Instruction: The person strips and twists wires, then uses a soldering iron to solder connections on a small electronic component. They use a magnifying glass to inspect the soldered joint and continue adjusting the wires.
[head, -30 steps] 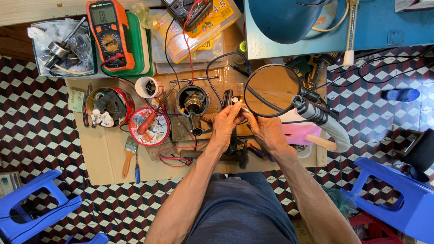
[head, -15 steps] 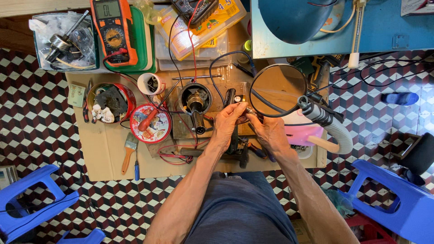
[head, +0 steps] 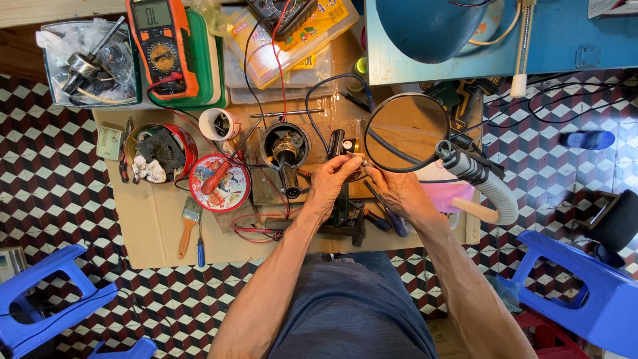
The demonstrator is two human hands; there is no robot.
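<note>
Both hands meet over the cardboard surface [head: 159, 233]: left hand [head: 335, 179] and right hand [head: 392, 189] pinch a small dark part [head: 355, 159] between fingertips, just beside the round magnifier [head: 407, 133]. Risk: the tiny part slips into the clutter, or a sleeve-less forearm snags the red wires [head: 256, 229] (loose, tangled). Count: two multimeters, two round tins, one brush [head: 189, 223], two blue stools.

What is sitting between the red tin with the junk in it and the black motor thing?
In the head view, a small white cup sits between the red tin and the black motor, with a round tin lid just below.
</note>
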